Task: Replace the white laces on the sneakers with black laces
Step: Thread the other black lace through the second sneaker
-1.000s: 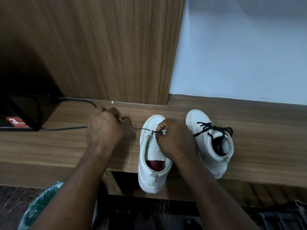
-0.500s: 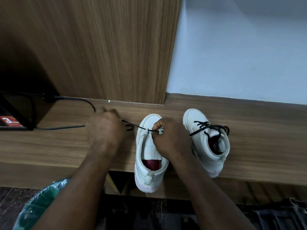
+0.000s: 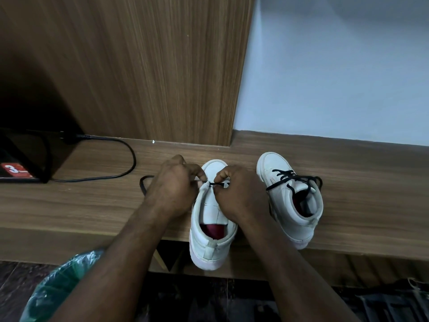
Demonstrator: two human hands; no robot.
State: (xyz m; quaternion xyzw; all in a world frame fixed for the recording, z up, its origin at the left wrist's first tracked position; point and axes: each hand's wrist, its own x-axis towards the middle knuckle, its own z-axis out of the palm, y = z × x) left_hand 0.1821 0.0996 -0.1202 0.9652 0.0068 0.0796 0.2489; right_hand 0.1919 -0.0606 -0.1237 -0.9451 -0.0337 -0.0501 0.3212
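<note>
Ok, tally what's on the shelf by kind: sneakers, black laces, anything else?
Sneakers: 2
Black laces: 2
Cable: 1
Black box: 1
Total: 6

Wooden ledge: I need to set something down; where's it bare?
Bare: right of the laced sneaker under the white wall; the front edge near the black cable. Crowded around the left hand, right hand and other sneaker.
</note>
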